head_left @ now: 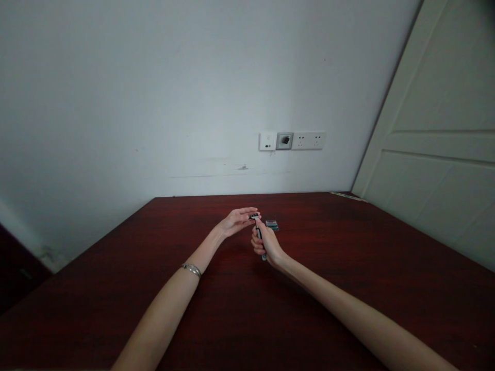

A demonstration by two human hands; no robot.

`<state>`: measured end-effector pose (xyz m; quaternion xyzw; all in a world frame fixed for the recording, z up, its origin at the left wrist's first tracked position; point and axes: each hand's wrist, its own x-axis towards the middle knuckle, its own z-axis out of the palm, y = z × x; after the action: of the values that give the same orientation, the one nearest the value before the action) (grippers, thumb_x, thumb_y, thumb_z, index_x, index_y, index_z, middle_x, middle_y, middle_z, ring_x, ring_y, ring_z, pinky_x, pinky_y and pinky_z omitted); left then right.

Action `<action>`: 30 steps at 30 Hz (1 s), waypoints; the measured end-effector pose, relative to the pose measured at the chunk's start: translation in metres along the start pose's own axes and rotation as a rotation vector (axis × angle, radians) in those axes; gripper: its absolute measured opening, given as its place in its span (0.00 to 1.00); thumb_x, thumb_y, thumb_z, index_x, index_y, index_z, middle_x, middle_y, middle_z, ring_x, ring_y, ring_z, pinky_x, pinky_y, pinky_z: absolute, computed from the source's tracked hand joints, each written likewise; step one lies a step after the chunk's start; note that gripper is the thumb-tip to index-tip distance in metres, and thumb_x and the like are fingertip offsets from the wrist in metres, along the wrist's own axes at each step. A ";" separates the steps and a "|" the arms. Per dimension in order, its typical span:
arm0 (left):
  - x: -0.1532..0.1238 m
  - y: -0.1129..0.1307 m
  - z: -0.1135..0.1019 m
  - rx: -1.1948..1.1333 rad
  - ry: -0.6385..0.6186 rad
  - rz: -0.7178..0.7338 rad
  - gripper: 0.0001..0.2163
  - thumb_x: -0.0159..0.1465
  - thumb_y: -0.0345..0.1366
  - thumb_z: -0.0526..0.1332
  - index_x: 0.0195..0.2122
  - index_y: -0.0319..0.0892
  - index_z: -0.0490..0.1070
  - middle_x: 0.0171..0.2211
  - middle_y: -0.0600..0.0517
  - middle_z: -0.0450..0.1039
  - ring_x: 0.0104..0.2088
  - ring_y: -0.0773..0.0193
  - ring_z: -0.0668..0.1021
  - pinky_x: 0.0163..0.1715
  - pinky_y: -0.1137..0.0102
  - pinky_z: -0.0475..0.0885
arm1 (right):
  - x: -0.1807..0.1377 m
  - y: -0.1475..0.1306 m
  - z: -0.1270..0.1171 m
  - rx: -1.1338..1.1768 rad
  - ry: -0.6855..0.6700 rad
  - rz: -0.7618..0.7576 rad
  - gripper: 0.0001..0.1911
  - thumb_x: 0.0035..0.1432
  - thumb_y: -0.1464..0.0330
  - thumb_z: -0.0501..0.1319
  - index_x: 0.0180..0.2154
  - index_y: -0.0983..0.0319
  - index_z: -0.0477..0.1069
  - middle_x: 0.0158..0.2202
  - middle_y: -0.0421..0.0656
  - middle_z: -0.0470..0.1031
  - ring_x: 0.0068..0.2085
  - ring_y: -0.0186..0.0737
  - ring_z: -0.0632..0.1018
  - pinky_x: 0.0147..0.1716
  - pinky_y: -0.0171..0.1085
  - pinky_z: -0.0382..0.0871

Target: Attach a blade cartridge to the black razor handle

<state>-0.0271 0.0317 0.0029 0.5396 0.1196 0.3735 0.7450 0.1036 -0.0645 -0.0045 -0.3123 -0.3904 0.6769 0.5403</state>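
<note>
Over the middle of the table, a razor [259, 234] with a black and silver handle and a small wide head is held up. My right hand [271, 246] is closed around its handle, the thumb lying along the upper part near the neck. My left hand [234, 222] is at the razor's head, with its long fingers behind it and the head between fingers and thumb. Part of the head is hidden by the fingers. Just right of my right hand, a small flat green and white packet [272, 225] lies on the table; its print is too small to read.
The dark red wooden table [185, 324] reaches to a white wall [154, 103]. Sockets and switches [308, 140] are set in the wall above the table's back edge. A pale panelled door [433, 170] stands along the right side. A bracelet [192, 269] is on my left wrist.
</note>
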 end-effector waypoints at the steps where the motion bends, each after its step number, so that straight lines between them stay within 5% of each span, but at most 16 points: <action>1: 0.000 0.000 0.000 0.005 -0.005 0.002 0.22 0.47 0.28 0.69 0.45 0.32 0.72 0.45 0.39 0.73 0.48 0.55 0.74 0.54 0.61 0.61 | 0.000 0.000 -0.001 -0.003 0.002 -0.001 0.24 0.48 0.48 0.59 0.23 0.61 0.56 0.12 0.28 0.47 0.13 0.22 0.49 0.11 0.24 0.37; 26: -0.002 0.005 -0.006 0.081 0.045 0.005 0.20 0.49 0.30 0.69 0.44 0.33 0.73 0.44 0.40 0.74 0.47 0.56 0.75 0.53 0.61 0.62 | 0.003 -0.003 -0.004 -0.047 0.001 0.019 0.24 0.47 0.47 0.57 0.22 0.60 0.56 0.10 0.28 0.46 0.12 0.22 0.47 0.11 0.25 0.35; 30: 0.001 0.007 -0.015 0.339 0.147 0.016 0.19 0.51 0.33 0.68 0.44 0.36 0.72 0.43 0.41 0.74 0.45 0.57 0.76 0.49 0.59 0.66 | 0.006 -0.007 -0.011 0.004 0.006 -0.016 0.23 0.46 0.47 0.58 0.24 0.60 0.57 0.10 0.28 0.47 0.12 0.23 0.48 0.11 0.25 0.36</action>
<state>-0.0380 0.0441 0.0031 0.6296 0.2306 0.3922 0.6298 0.1149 -0.0556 -0.0042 -0.3101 -0.3900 0.6725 0.5472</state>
